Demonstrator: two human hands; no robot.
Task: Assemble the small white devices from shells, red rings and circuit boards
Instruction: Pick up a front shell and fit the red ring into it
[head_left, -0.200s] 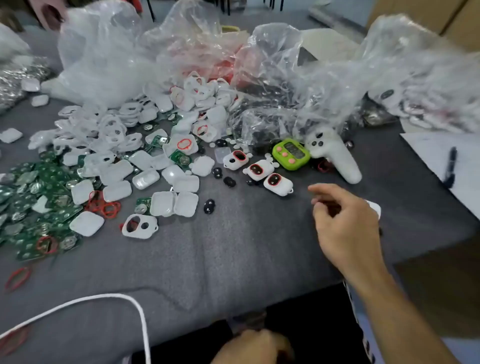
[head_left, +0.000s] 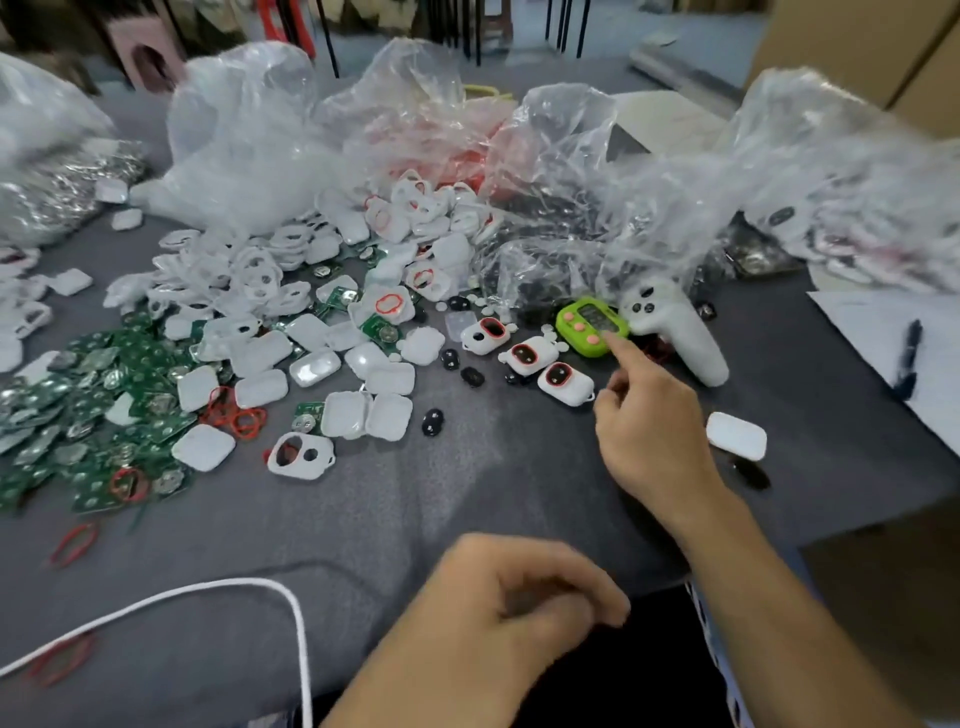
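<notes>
Right forefinger on the green timer, left hand idle at the bottom of the frame.

The right hand (head_left: 654, 426) stretches its forefinger (head_left: 618, 349) straight to the lower right edge of the green timer (head_left: 589, 325), the other fingers curled in and gripping nothing. The left hand (head_left: 519, 597) hangs loosely curled at bottom centre, with nothing seen in it. Just left of the right hand, three assembled white devices (head_left: 530, 356) lie in a slanting row. Loose white shells (head_left: 260, 280) are heaped centre left, green circuit boards (head_left: 104, 395) spread at far left, and red rings (head_left: 236, 413) lie between them. A white controller (head_left: 685, 343) lies right of the timer, and clear plastic bags (head_left: 395, 130) fill the top.
</notes>
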